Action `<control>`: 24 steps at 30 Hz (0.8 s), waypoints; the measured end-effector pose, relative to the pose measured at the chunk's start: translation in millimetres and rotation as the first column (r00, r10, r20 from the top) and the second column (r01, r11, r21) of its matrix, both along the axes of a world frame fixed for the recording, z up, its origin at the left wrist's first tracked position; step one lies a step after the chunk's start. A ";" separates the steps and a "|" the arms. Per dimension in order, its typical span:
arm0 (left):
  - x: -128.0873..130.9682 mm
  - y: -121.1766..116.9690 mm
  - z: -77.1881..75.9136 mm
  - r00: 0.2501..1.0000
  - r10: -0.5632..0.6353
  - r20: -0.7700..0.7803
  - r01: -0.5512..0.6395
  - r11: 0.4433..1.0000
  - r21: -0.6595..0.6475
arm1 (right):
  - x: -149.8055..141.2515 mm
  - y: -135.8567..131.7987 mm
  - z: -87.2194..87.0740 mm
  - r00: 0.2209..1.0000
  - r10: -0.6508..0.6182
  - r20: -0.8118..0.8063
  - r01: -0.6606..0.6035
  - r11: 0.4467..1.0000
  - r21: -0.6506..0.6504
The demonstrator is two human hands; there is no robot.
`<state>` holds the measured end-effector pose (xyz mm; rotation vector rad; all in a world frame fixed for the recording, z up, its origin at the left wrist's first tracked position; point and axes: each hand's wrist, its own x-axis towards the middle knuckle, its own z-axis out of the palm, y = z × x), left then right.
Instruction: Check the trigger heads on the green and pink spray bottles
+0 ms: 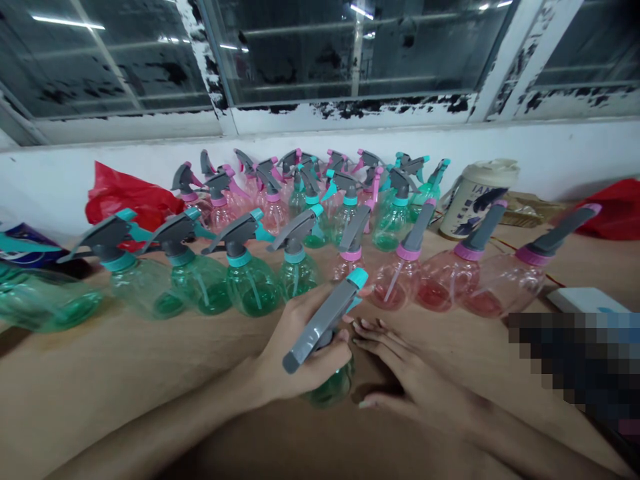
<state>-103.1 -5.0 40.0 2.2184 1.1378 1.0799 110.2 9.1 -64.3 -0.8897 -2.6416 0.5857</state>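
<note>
My left hand (305,340) is wrapped round the neck of a green spray bottle (333,388), just under its grey trigger head with a turquoise nozzle. The bottle stands roughly upright near the table's front, its body partly hidden by my fingers. To its right, my right hand (400,373) is spread low over the table with nothing in it, the fingertips close to the bottle. Beyond my hands runs a row of bottles: green spray bottles (253,287) with turquoise collars on the left, pink spray bottles (395,283) with pink collars on the right.
More pink and green bottles crowd behind the row, by the white wall (55,180). Red plastic bags (120,203) lie at both sides. A white printed cup (470,200) stands at the back right, and a white box (590,300) sits at the right.
</note>
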 end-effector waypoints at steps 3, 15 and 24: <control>1.5 -1.0 -1.5 0.999 0.037 -0.014 -0.037 0.999 -0.006 | 0.1 -0.5 0.4 1.000 -0.009 -0.005 0.009 1.000 0.007; 2.6 -2.1 -1.1 0.999 0.038 0.025 -0.038 0.999 0.017 | 1.2 1.6 -3.1 1.000 -0.001 -0.028 0.000 1.000 -0.010; 1.1 -3.0 1.3 0.999 0.047 -0.024 -0.047 0.999 -0.006 | 1.2 -1.0 -2.0 1.000 -0.016 -0.025 0.016 1.000 0.005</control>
